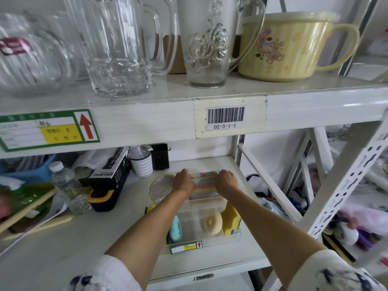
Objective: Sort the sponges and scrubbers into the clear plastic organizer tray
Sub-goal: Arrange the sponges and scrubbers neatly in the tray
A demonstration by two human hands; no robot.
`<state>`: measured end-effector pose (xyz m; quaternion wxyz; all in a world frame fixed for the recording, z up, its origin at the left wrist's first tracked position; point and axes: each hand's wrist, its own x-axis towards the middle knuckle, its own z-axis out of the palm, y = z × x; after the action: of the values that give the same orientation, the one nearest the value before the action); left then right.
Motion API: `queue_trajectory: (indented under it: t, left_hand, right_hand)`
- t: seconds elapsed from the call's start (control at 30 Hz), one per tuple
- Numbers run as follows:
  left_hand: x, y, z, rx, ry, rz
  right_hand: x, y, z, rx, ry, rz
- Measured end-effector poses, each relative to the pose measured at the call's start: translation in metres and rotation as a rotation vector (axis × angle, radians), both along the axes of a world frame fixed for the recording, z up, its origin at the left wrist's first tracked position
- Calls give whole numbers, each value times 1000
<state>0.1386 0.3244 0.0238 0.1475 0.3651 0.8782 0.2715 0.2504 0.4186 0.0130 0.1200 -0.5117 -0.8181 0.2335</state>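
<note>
The clear plastic organizer tray (206, 242) sits on the lower shelf in front of me. Inside it are a teal scrubber (176, 228) at the left, a round beige scrubber (213, 223) in the middle and a yellow sponge (230, 219) at the right. A stack of rainbow-striped sponge cloths (205, 183) stands at the tray's far end. My left hand (184, 181) grips its left edge and my right hand (226, 182) grips its right edge. A round glittery scrubber (160, 187) lies on the shelf just left of the tray.
A black and yellow spray-bottle box (110, 181), a water bottle (67, 185) and a white dotted bottle (141, 163) stand to the left. Wooden sticks (42, 224) lie at the near left. Glass jugs (117, 45) and a yellow cup (289, 45) fill the shelf above.
</note>
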Motion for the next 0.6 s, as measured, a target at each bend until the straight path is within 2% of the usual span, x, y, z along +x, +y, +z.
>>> queue_trajectory:
  t: [0.27, 0.5, 0.6]
  left_hand:
    - [0, -7, 5, 67, -41, -25]
    - [-26, -41, 16, 390, 37, 0]
    - [-56, -72, 15, 408, 33, 112]
  right_hand:
    - [4, -4, 6, 63, 9, -14]
    - [22, -2, 15, 104, 78, -73]
    - [39, 2, 13, 49, 6, -97]
